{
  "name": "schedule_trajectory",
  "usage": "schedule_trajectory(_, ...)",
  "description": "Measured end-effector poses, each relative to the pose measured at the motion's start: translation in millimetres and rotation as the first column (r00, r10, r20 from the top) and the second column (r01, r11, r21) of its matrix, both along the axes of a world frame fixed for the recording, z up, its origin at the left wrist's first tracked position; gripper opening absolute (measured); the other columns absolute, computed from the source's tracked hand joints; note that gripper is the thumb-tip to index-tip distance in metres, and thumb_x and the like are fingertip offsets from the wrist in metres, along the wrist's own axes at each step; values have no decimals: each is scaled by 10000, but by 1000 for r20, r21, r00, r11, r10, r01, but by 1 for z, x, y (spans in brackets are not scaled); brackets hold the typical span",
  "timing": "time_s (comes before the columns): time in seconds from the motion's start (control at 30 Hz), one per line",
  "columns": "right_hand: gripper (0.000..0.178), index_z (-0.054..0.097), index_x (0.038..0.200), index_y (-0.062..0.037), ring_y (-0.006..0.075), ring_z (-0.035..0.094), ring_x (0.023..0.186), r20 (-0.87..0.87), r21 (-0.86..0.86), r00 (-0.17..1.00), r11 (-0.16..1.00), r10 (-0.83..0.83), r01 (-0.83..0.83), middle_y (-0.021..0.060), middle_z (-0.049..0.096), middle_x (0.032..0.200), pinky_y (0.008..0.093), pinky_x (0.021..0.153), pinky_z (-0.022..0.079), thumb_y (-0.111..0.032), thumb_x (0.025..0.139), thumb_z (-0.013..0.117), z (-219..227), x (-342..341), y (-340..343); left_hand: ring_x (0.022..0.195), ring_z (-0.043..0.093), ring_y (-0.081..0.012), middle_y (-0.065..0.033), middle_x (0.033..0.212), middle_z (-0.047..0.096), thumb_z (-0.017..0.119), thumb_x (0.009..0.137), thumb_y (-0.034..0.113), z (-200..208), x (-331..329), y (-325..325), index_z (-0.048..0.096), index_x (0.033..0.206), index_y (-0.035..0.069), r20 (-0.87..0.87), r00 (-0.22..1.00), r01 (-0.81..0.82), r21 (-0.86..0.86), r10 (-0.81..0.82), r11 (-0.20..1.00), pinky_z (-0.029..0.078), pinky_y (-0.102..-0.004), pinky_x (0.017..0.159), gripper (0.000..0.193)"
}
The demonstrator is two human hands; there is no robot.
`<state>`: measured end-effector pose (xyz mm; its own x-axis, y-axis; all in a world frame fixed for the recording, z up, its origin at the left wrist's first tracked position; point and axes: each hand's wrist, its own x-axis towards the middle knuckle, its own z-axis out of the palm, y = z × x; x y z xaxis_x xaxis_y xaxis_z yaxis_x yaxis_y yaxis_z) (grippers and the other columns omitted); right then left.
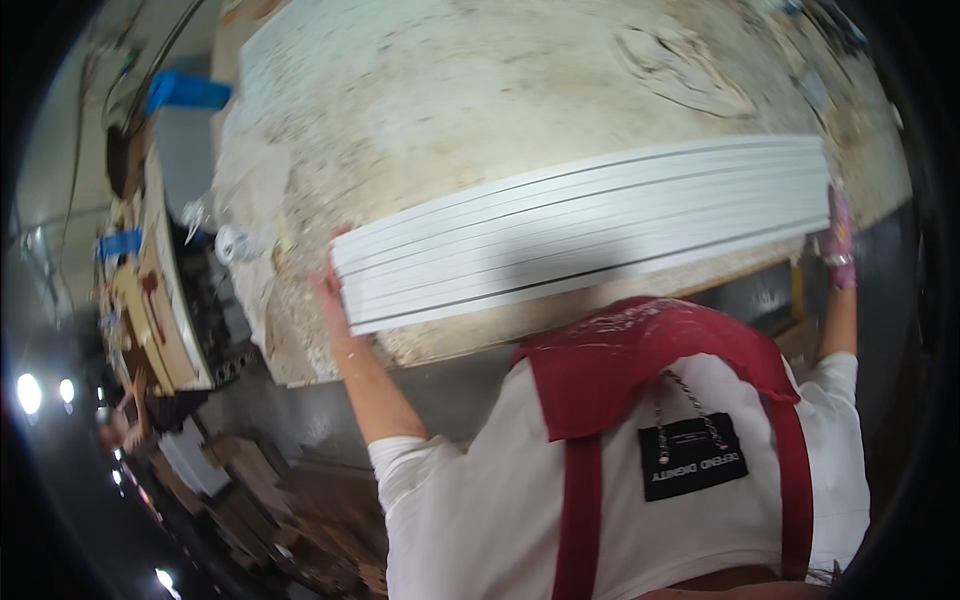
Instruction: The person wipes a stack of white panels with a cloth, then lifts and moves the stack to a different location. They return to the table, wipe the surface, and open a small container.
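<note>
Left hand (332,292) clasped one end of the long white strips (580,230), and the right hand (840,225) held the far end. From my remote seat, I judged that this end-to-end hold suited so long a load, bracing it from both sides and letting its rows lie flush. The strips lay crosswise in front of the person's body, over the near edge of the worktable (440,80); I couldn't tell whether they rested on it or were slightly raised. I also couldn't make out whether they were separate pieces or one grooved panel. Beyond them, a crumpled cloth (690,75) lay on the tabletop, likely pushed aside for working room. A white roll (232,243) sat near the table's left edge, well apart from the strips. Nearest me, a red apron (650,350) covered the white shirt (480,500).
</note>
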<state>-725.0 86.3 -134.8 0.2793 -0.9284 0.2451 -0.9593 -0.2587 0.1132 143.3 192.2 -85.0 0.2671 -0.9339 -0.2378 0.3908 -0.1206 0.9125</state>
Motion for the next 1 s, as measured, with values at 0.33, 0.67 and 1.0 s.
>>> schedule_trajectory(0.33, 358, 525, 1258, -7, 175, 503, 1144, 890, 429, 105, 894, -443, 133, 77, 559, 1238, 287, 1016, 351, -205, 973, 436, 46, 115, -25, 1198, 468, -241, -108, 1307, 496, 365, 959, 500, 8, 0, -1, 438, 1327, 45, 132, 991, -15, 120, -1, 993, 341, -385, 1035, 589)
schedule_trajectory(0.67, 485, 447, 1350, -137, 215, 450, 1217, 838, 503, 298, 859, -457, -98, 81, 499, 1275, 356, 928, 456, -353, 924, 534, 51, 75, 12, 1345, 305, -223, -117, 1488, 275, 401, 971, 453, 45, 18, 29, 274, 1420, -11, 322, 922, -6, 565, -213, 825, 240, -331, 1099, 658)
schedule_trajectory(1.0, 528, 353, 1407, -113, 271, 334, 1309, 853, 497, 47, 837, -519, 229, 134, 313, 1446, 394, 1058, 318, -410, 972, 396, 47, 109, 40, 1343, 295, -308, -159, 1460, 323, 356, 957, 502, 151, -108, -79, 339, 1409, 45, 746, 100, 304, 608, -659, 734, 217, -402, 1117, 643)
